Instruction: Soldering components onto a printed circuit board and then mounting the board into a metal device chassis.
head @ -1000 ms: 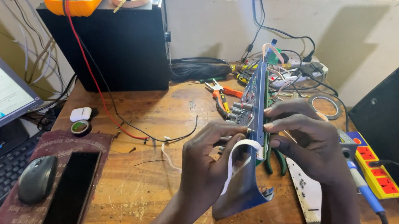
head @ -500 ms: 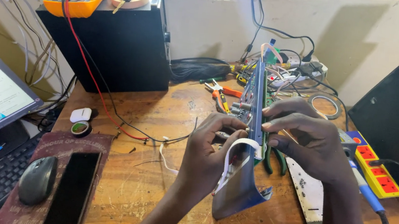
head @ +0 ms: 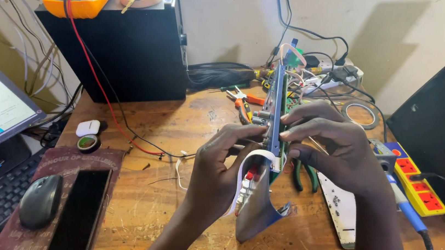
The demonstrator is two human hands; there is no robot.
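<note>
Fingers of our left hand (head: pixel 217 179) curl narrow around the white ribbon cable (head: pixel 248 166), pinching its loop where it bends toward the board (head: pixel 275 111). Right hand (head: pixel 335 150) grips the board's edge from the other side, thumb low, index and middle pressed on the top edge, so closed on it.

Board stands on edge over the table (head: pixel 189 127), long axis running away from us toward the wall, w/ its near end between both hands. Cable lies just left of the board, so left hand is nearer the cable, right nearer the board. Cable's near part drops to a grey sheet (head: pixel 257 211) below the hands.

Left wrist comes up from bottom centre, palm facing right. Right forearm enters from bottom right, palm facing left and down. Can't tell if the cable end is seated in a connector; fingers hide it.

Green-handled pliers (head: pixel 305 175) lie under the right hand; phone (head: pixel 78 209) and mouse (head: pixel 39 199) sit well apart at left.
</note>
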